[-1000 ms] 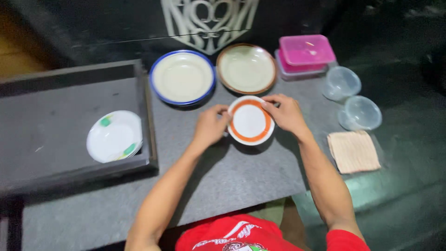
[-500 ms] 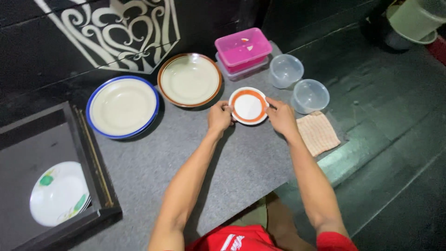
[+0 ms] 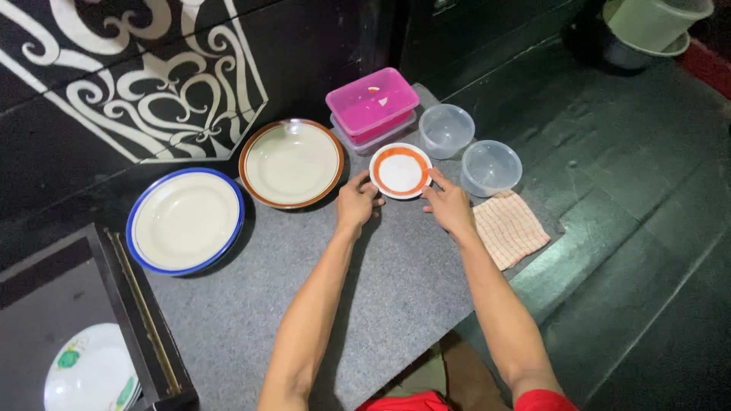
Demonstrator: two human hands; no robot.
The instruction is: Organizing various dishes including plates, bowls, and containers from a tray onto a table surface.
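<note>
Between both hands' fingers on the worktop (image 3: 396, 266) sits the saucer (image 3: 400, 171); left hand (image 3: 356, 202) and right hand (image 3: 449, 207) touch its near rim, loosely curled, bowls (image 3: 490, 167) just beyond.

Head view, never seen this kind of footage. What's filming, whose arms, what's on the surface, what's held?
There is no machine here. The single picture comes from a camera worn on a person's head, looking down at their own two bare arms.

The left hand and right hand sit at either side of a small white saucer with an orange ring. Fingertips touch its rim; it seems to rest on the grey stone counter rather than being lifted.

Also on the counter: a blue-rimmed plate, a brown-rimmed plate, a pink lidded box stacked on a clear one, two clear plastic tubs, and a checked cloth just right of the right hand. At lower left, a dark tray holds a white plate with green marks.
</note>
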